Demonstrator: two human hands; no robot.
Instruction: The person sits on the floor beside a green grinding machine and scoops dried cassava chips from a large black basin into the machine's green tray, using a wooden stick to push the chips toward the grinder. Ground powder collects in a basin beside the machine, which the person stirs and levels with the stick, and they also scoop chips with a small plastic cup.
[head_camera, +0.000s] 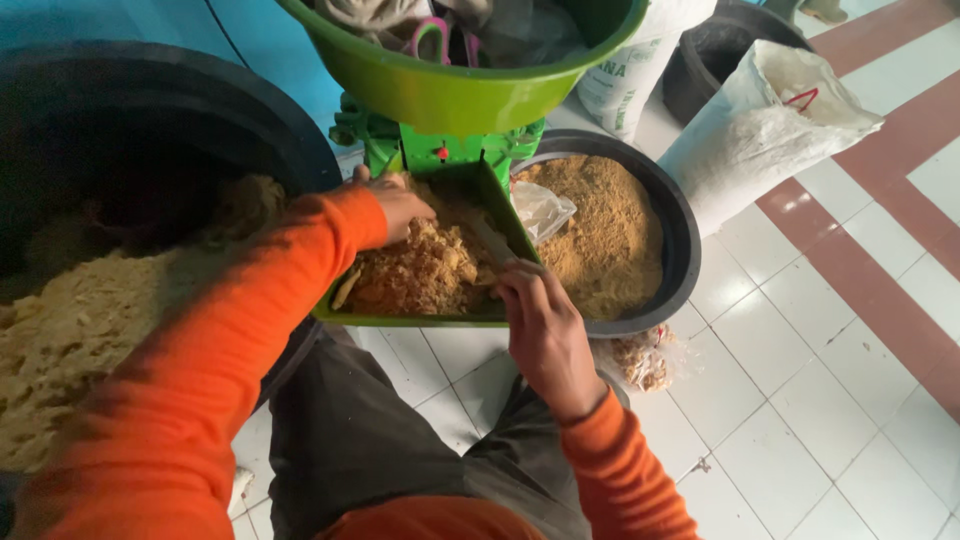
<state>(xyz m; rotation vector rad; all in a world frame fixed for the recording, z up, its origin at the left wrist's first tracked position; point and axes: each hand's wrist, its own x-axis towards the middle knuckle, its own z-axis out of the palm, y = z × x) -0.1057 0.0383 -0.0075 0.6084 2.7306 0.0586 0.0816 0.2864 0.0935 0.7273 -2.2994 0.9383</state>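
The big black tub (150, 110) fills the 9 o'clock side, heaped with pale crumbly mash (70, 330) that reaches its near rim. At 12 o'clock the green hopper (450, 90) of a grinding machine overhangs a green tray (400, 318), leaving little headroom above the tray's far end. At 2 o'clock a round black basin (680, 240) of fine brown meal (600, 230) touches the tray's right wall. White sacks (760, 130) lean beyond it; tiled floor (800, 400) lies open from 3 to 5 o'clock. In the tray lie brown flaky chunks (420, 270). The left hand (395, 205) presses into them at the far left, fingers curled; the right hand (540, 330) sits at the tray's near right corner, its grip closed on a flat scraper (490, 240).
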